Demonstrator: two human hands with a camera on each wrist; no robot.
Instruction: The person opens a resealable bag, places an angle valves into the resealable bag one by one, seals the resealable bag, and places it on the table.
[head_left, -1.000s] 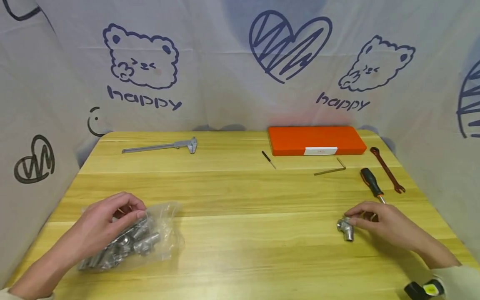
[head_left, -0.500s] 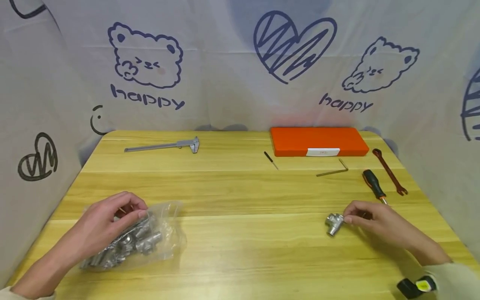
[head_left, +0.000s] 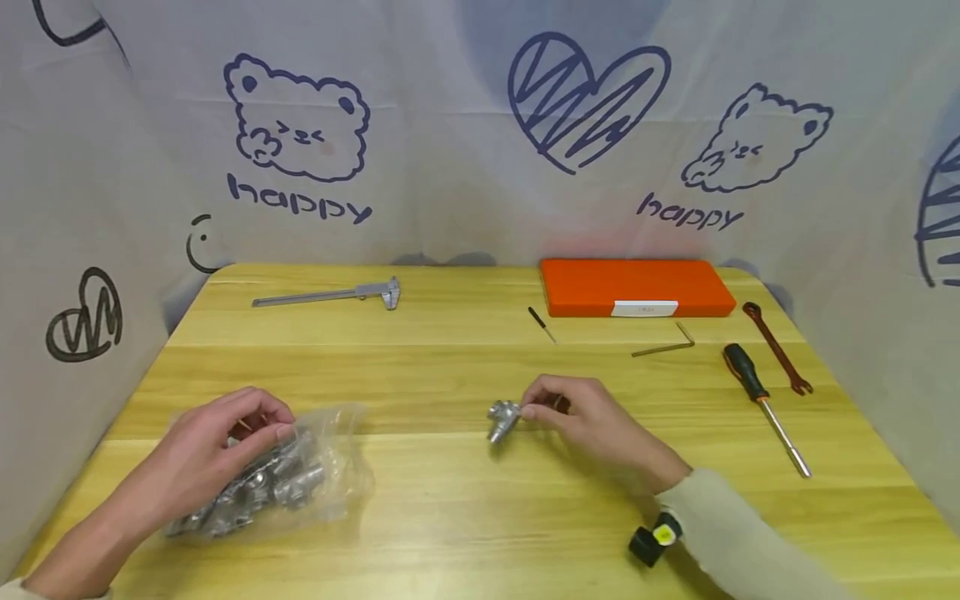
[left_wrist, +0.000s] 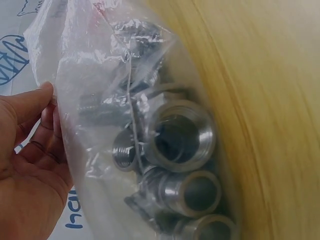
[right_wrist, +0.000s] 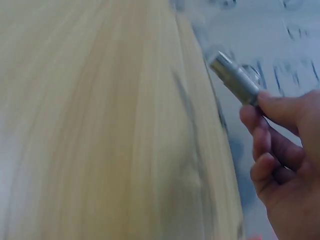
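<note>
Between thumb and fingertips my right hand (head_left: pixel 588 421) pinches a shiny metal tee pipe fitting (head_left: pixel 504 419), near the middle of the table. The right wrist view shows the same fitting (right_wrist: pixel 237 77) held at one end, blurred by motion. On the left, my left hand (head_left: pixel 213 437) pinches the upper edge of a clear plastic bag (head_left: pixel 337 458). Several metal pipe fittings (left_wrist: pixel 182 135) lie inside that bag, their threaded round openings visible through the plastic in the left wrist view. The bag rests on the table, partly covered by the left hand in the head view.
Along the back of the wooden table (head_left: pixel 450 517) lie a vernier caliper (head_left: pixel 330 294) and an orange case (head_left: pixel 637 287). A small screwdriver (head_left: pixel 542 323), a hex key (head_left: pixel 667 346), a larger screwdriver (head_left: pixel 765 404) and a wrench (head_left: pixel 777 348) lie toward the right.
My right hand has carried the tee fitting leftward from the right side to mid-table, uncovering the larger screwdriver's shaft. The left hand stays at the bag.
</note>
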